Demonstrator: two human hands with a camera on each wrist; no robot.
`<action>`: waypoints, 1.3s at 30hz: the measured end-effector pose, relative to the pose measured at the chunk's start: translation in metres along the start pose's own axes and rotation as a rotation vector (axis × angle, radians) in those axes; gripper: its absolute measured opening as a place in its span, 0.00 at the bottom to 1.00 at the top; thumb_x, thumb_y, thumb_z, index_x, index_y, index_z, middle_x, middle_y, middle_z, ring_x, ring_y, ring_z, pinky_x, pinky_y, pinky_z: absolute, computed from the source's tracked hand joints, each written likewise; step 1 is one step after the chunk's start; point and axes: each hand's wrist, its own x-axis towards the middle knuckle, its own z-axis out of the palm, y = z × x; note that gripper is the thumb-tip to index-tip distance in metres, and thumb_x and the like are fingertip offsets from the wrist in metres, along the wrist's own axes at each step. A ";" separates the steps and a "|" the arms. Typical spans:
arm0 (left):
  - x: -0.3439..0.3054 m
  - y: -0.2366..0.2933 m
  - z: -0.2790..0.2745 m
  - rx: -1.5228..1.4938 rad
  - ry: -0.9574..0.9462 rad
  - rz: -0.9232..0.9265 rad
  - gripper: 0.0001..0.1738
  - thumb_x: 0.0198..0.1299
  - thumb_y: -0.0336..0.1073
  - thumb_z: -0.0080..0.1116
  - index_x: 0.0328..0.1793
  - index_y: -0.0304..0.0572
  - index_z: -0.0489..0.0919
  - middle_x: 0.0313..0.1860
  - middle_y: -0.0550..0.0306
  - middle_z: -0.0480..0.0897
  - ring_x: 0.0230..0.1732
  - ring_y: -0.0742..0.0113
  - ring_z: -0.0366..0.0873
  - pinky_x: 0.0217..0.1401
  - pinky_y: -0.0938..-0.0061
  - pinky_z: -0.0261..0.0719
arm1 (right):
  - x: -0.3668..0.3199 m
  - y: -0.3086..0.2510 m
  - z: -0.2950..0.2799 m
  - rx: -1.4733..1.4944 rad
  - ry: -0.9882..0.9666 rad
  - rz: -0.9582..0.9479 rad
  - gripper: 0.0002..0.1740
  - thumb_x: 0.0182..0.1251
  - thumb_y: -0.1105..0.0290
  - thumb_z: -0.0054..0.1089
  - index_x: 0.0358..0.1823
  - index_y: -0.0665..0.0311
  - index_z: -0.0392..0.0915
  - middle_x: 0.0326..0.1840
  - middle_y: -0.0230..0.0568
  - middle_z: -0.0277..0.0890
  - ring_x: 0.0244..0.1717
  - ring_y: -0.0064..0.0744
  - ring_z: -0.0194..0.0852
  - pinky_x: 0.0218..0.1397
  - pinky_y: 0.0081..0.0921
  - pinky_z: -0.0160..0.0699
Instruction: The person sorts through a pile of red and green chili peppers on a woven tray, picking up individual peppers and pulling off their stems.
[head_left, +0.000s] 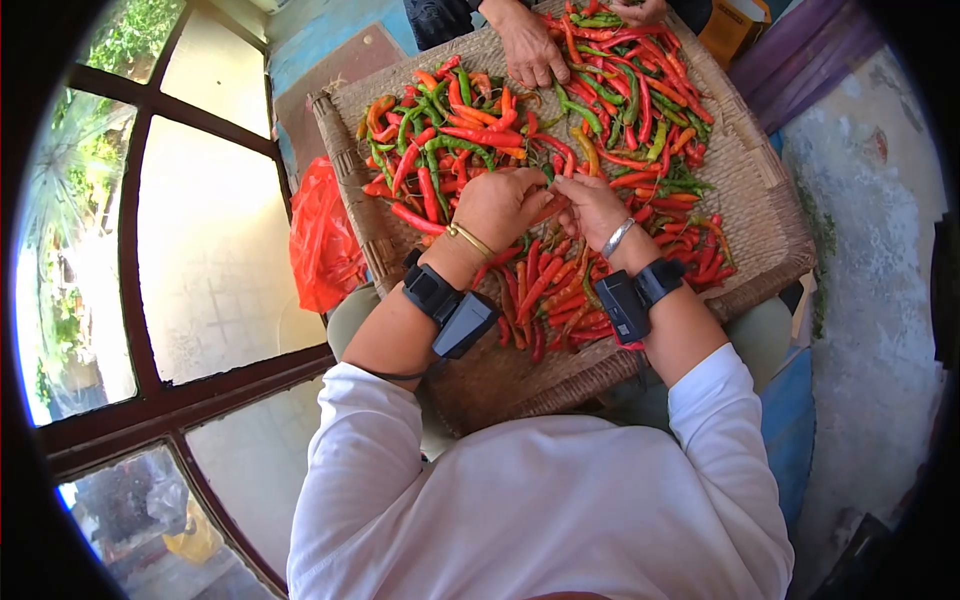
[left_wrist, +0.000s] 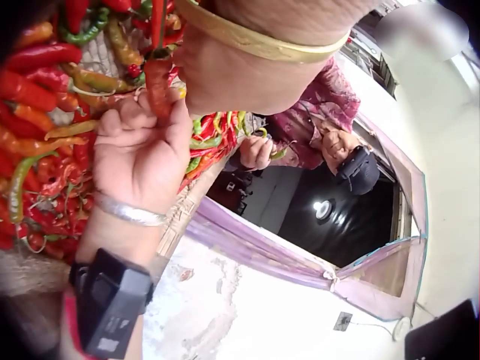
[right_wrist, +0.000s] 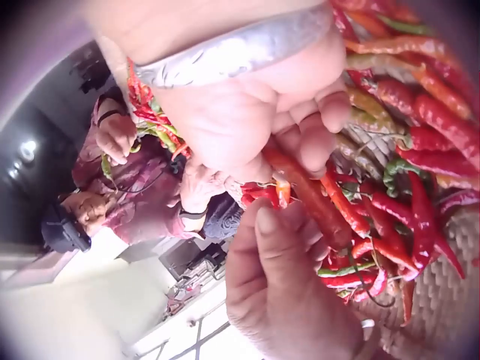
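A red chili pepper (right_wrist: 311,191) lies between my two hands. My right hand (head_left: 592,208), with a silver bracelet, grips it between curled fingers and palm; this shows in both wrist views. Bent, the left hand (head_left: 498,208) with a gold bangle comes in from the other side. In the right wrist view its thumb (right_wrist: 266,221) is raised and its fingertips are right at the pepper's stem end; I cannot tell whether they pinch it. The thin stem (right_wrist: 362,279) hangs free there. Under both hands, red, orange and green chilies (head_left: 560,290) are heaped.
The chilies lie on a woven tray (head_left: 752,180) with a raised rim. Across it, another person's hand (head_left: 530,48) reaches over the heap. A red plastic bag (head_left: 322,240) hangs by the left rim, near a framed window (head_left: 205,200). A purple curtain (head_left: 805,62) is at the right.
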 end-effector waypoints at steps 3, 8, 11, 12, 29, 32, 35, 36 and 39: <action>0.003 -0.006 -0.009 0.014 -0.126 -0.016 0.09 0.50 0.37 0.55 0.35 0.40 0.77 0.24 0.49 0.77 0.26 0.54 0.76 0.28 0.67 0.73 | -0.006 -0.008 0.007 0.066 -0.007 -0.004 0.14 0.64 0.60 0.46 0.30 0.63 0.72 0.19 0.28 0.69 0.14 0.15 0.64 0.14 0.13 0.62; 0.011 -0.028 -0.035 0.575 0.255 -0.036 0.10 0.48 0.36 0.56 0.36 0.43 0.77 0.30 0.52 0.78 0.34 0.55 0.75 0.37 0.66 0.73 | -0.009 -0.032 -0.013 -0.414 0.078 -0.039 0.17 0.65 0.59 0.45 0.28 0.64 0.73 0.16 0.30 0.68 0.10 0.15 0.61 0.11 0.13 0.60; 0.015 -0.046 -0.040 0.686 0.232 -0.046 0.13 0.46 0.36 0.56 0.41 0.44 0.76 0.38 0.55 0.77 0.44 0.56 0.71 0.46 0.66 0.70 | -0.003 -0.028 -0.031 0.161 -0.013 -0.251 0.19 0.63 0.56 0.47 0.39 0.67 0.72 0.22 0.36 0.73 0.17 0.21 0.69 0.18 0.17 0.68; 0.016 -0.052 -0.037 0.714 0.274 -0.016 0.14 0.46 0.35 0.56 0.42 0.43 0.75 0.39 0.55 0.76 0.46 0.56 0.70 0.48 0.66 0.69 | -0.003 -0.031 -0.027 0.158 -0.013 -0.252 0.19 0.63 0.56 0.47 0.39 0.67 0.72 0.22 0.36 0.73 0.17 0.21 0.69 0.18 0.17 0.68; 0.006 -0.021 -0.031 0.549 -0.110 -0.060 0.09 0.49 0.37 0.53 0.34 0.43 0.77 0.30 0.52 0.78 0.32 0.57 0.77 0.33 0.64 0.75 | 0.008 0.008 0.006 -0.632 0.157 -0.334 0.21 0.58 0.60 0.54 0.49 0.65 0.70 0.33 0.36 0.74 0.31 0.27 0.73 0.36 0.25 0.72; 0.003 -0.020 -0.032 0.281 -0.068 0.021 0.10 0.48 0.37 0.54 0.35 0.43 0.78 0.29 0.49 0.78 0.32 0.54 0.77 0.33 0.64 0.75 | 0.006 0.006 0.006 -0.899 0.154 -0.606 0.20 0.56 0.61 0.56 0.49 0.63 0.71 0.32 0.39 0.74 0.32 0.33 0.73 0.40 0.29 0.72; 0.003 -0.021 -0.033 0.147 -0.051 0.007 0.11 0.48 0.37 0.55 0.37 0.43 0.78 0.28 0.47 0.78 0.31 0.51 0.76 0.33 0.63 0.74 | -0.003 0.000 0.012 -1.017 -0.010 -0.543 0.18 0.56 0.64 0.56 0.46 0.64 0.72 0.30 0.38 0.74 0.32 0.30 0.73 0.39 0.27 0.72; 0.004 -0.020 -0.034 0.084 -0.043 -0.021 0.11 0.48 0.37 0.55 0.36 0.42 0.78 0.27 0.46 0.77 0.31 0.50 0.76 0.33 0.62 0.73 | -0.005 0.000 0.015 -0.971 -0.113 -0.371 0.15 0.57 0.66 0.56 0.44 0.64 0.72 0.30 0.35 0.75 0.32 0.26 0.73 0.37 0.23 0.72; 0.004 -0.019 -0.035 0.019 -0.019 -0.123 0.11 0.49 0.37 0.55 0.37 0.41 0.77 0.25 0.45 0.77 0.31 0.49 0.75 0.33 0.61 0.72 | -0.006 -0.005 0.017 -0.871 -0.114 -0.226 0.11 0.60 0.64 0.51 0.31 0.67 0.72 0.19 0.32 0.72 0.21 0.21 0.71 0.26 0.20 0.70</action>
